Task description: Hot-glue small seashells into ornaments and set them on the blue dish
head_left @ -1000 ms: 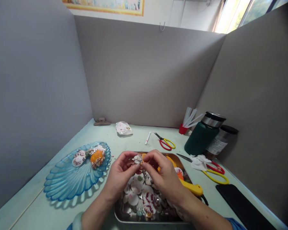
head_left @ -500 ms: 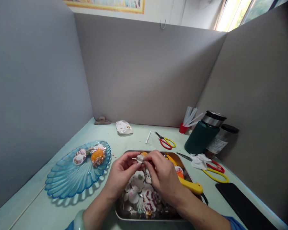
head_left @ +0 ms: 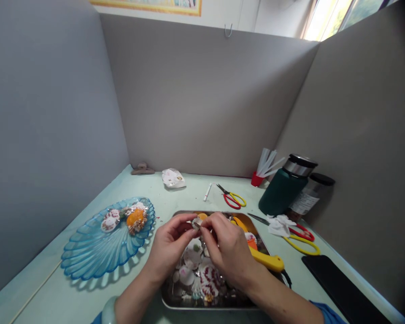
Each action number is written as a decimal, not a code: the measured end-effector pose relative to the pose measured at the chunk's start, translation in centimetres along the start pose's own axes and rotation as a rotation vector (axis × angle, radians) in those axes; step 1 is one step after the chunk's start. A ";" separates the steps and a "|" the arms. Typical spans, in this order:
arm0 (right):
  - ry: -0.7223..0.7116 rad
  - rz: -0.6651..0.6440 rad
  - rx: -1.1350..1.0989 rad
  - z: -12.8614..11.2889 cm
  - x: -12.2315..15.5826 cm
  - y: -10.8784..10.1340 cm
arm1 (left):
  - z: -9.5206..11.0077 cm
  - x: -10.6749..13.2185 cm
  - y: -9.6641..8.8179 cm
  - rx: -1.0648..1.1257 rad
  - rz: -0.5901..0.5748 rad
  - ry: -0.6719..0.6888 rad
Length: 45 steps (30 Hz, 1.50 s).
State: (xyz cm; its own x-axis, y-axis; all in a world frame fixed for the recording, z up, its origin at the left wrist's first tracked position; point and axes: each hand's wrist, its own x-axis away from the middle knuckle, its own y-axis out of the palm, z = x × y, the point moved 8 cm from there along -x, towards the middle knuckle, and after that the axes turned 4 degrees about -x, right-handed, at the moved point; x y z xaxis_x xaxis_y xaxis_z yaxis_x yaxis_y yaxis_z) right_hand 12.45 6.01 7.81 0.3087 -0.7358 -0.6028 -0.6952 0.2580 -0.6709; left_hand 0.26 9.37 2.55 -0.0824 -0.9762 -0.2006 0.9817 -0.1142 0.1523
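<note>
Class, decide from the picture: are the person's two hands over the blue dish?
No, the left hand and right hand meet above the metal tray, with the blue dish apart to their left.

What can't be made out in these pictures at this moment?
All in the head view:
Small pale piece: shape mostly hidden by the left hand and right hand holding it.
Yellow handle: one end hidden behind the right hand.
Jar: partly behind the green flask; label print too small to read.
Black slab: near end cut off by the bottom edge.
</note>
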 end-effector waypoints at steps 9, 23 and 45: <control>-0.006 -0.006 -0.004 0.0 0.0 0.1 | 0.1 -0.1 -0.1 -0.076 -0.028 0.042; 0.227 0.093 -0.378 1.9 0.2 -0.4 | -0.8 -0.3 0.0 0.119 -0.011 -0.086; 0.177 0.012 -0.166 1.3 -0.1 0.4 | 0.1 -0.4 -0.3 -0.192 -0.034 0.047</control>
State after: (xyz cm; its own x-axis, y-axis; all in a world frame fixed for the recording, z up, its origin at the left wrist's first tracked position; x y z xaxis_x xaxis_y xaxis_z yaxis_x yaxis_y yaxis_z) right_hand 13.02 7.02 7.03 0.1916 -0.8354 -0.5152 -0.7998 0.1713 -0.5753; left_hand -0.06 9.78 2.62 -0.1124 -0.9621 -0.2486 0.9936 -0.1053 -0.0416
